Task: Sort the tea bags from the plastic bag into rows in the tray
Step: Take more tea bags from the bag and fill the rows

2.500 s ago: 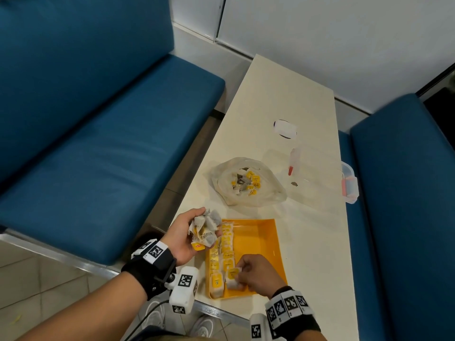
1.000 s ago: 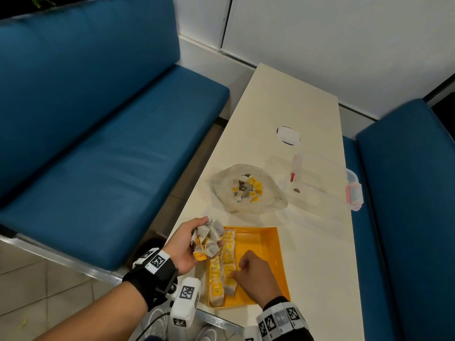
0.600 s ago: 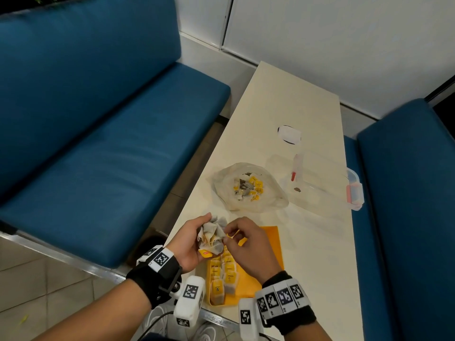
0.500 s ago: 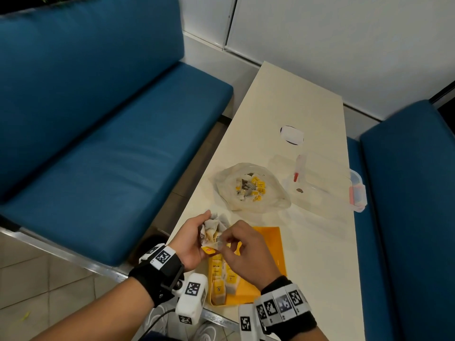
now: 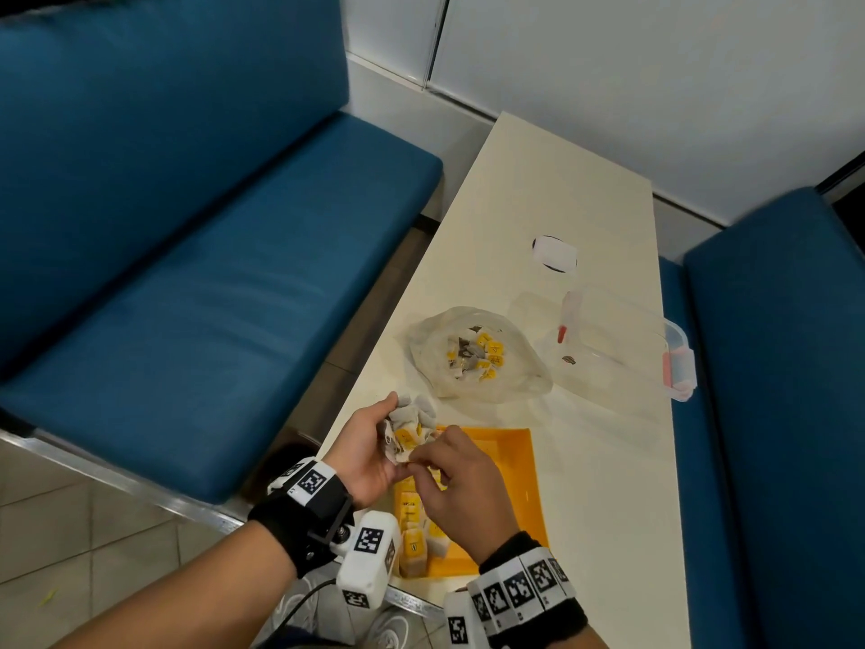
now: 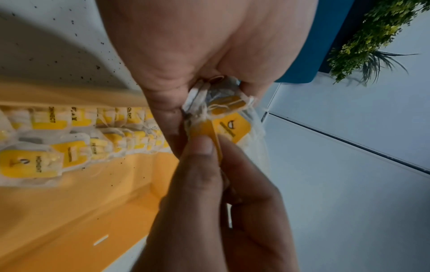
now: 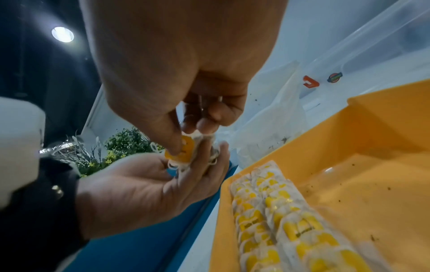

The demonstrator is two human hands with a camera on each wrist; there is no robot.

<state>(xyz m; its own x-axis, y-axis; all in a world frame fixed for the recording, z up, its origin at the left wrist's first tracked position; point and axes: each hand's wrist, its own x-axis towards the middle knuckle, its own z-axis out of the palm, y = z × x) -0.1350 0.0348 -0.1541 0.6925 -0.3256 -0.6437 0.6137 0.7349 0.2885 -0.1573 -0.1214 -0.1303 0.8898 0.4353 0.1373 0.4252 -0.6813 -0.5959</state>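
Note:
My left hand (image 5: 370,449) holds a bunch of tea bags (image 5: 406,423) with yellow tags just above the far left corner of the orange tray (image 5: 517,489). My right hand (image 5: 437,454) pinches the yellow tag of one tea bag (image 6: 218,145) in that bunch, thumb and forefinger closed on it (image 7: 184,150). Two rows of tea bags (image 7: 279,219) lie along the tray's left side (image 6: 69,143). The clear plastic bag (image 5: 472,353) with more tea bags lies open on the table beyond the tray.
A clear plastic box (image 5: 618,344) with pink clips stands right of the bag, a white lid-like disc (image 5: 554,253) farther back. Blue benches (image 5: 210,297) flank the narrow cream table (image 5: 585,180). The tray's right half is bare orange.
My right hand left the rows in the tray, rose to the bunch in my left hand and took hold of one tea bag's tag. The left hand stayed in place.

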